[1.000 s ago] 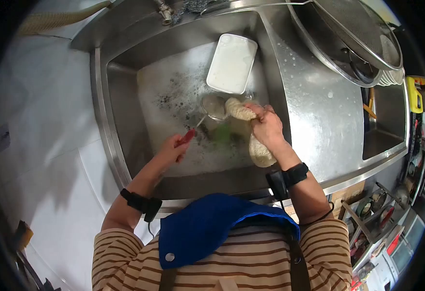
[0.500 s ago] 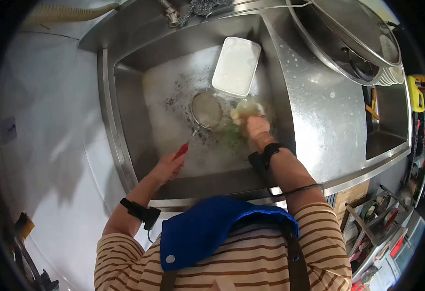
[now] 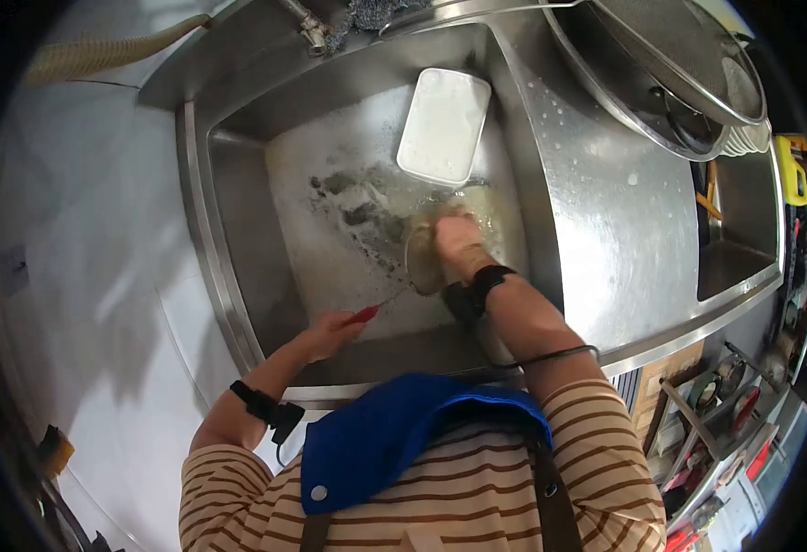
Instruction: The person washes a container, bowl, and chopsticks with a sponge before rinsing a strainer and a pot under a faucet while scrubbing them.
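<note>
My left hand (image 3: 325,337) is closed round the red handle of a small mesh strainer (image 3: 424,261), whose round head is low in the sink (image 3: 242,198), among cloudy, foamy water. Against the strainer's right side, my right hand (image 3: 459,237) is closed and slightly smeared by motion. A pale, yellowish thing seems to be in its fingers, too blurred to name. Just above that hand, a white rectangular tub or lid (image 3: 443,126) lies in the sink. Dark specks and grey patches float left of the strainer.
A tap (image 3: 311,35) and a grey scrubbing pad or cloth (image 3: 367,20) are at the sink's back edge. Large round sieves (image 3: 689,51) and a metal bowl rest on the right drainboard (image 3: 597,212). Farther right is a smaller basin (image 3: 739,262) with orange-handled tools.
The strainer has moved right and toward me, and its handle has swung lower. My right hand has moved left onto it. The floating foam and specks have shifted and spread.
</note>
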A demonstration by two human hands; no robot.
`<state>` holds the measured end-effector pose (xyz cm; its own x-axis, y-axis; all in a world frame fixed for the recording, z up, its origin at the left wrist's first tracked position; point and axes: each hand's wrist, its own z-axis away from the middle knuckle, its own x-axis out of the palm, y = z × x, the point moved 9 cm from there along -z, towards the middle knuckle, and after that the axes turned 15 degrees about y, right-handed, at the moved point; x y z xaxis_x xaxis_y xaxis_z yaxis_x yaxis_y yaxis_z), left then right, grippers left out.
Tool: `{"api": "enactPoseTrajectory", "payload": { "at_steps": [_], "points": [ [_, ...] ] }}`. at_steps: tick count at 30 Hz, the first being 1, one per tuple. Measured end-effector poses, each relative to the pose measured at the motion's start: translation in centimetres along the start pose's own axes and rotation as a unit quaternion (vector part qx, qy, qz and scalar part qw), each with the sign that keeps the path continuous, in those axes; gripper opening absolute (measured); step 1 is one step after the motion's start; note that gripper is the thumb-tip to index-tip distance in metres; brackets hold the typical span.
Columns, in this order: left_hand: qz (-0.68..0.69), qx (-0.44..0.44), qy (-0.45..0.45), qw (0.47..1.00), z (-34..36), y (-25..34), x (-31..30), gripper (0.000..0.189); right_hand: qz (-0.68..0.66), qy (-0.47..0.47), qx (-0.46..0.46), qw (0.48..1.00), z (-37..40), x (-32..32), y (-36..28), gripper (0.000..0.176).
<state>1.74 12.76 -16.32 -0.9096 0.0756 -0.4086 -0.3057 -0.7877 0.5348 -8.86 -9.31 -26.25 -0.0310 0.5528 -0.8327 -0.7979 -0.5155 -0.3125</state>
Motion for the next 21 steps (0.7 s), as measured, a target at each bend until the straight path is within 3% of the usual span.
{"api": "enactPoseTrajectory", "payload": {
  "at_steps": [1,3,5,6,7,10,12,13,15,17,18,19,20,21],
  "points": [
    [0.037,-0.07,0.02,0.997,0.5,-0.6,-0.2,0.029,0.027,-0.037,0.016,0.999,-0.3,2.2,2.6,0.032],
    [-0.004,-0.046,0.037,0.998,-0.6,-0.8,-1.6,0.028,0.026,-0.019,0.013,0.999,0.4,1.7,4.8,0.032],
    [-0.045,-0.018,0.062,0.997,-1.9,0.0,-2.8,0.027,-0.121,0.046,0.032,0.991,0.7,-0.1,5.3,0.033],
    [-0.207,0.066,0.079,0.973,-2.1,1.7,-3.1,0.025,-0.128,0.033,0.074,0.988,1.8,-2.8,4.7,0.035],
    [-0.363,0.146,0.092,0.916,-2.3,3.2,-2.7,0.023,-0.127,0.033,0.073,0.989,2.5,-4.4,3.8,0.035],
    [-0.395,0.154,0.086,0.902,-4.5,3.2,-0.4,0.018,-0.136,0.07,0.109,0.982,4.0,-6.1,2.8,0.041],
    [-0.357,0.138,0.1,0.918,-6.1,4.6,1.3,0.018,-0.021,0.225,-0.018,0.974,4.4,-7.1,0.1,0.046],
    [-0.321,0.121,0.113,0.932,-6.7,5.1,1.6,0.018,-0.02,0.227,-0.014,0.974,4.1,-6.0,-0.4,0.046],
    [-0.345,0.134,0.101,0.924,-8.3,5.6,2.7,0.019,0.104,-0.011,-0.073,0.992,3.6,0.0,-2.2,0.038],
    [-0.366,0.164,0.079,0.913,-9.6,5.7,4.3,0.02,0.001,0.064,-0.076,0.995,4.4,-1.7,-2.7,0.034],
    [-0.363,0.19,0.067,0.91,-9.7,5.0,4.1,0.02,0.024,0.005,-0.115,0.993,2.5,1.9,-2.1,0.031],
    [-0.334,0.199,0.075,0.919,-9.8,4.6,3.5,0.02,-0.021,0.023,-0.036,0.999,2.9,-1.7,-2.0,0.029],
    [-0.334,0.15,0.059,0.929,-9.4,4.5,2.6,0.021,-0.008,0.0,-0.01,1.0,2.4,-3.0,-2.4,0.03],
    [-0.31,0.224,0.045,0.923,-9.3,4.6,1.8,0.026,0.092,0.004,-0.053,0.994,2.2,-4.4,-3.4,0.032]
  ]
}}
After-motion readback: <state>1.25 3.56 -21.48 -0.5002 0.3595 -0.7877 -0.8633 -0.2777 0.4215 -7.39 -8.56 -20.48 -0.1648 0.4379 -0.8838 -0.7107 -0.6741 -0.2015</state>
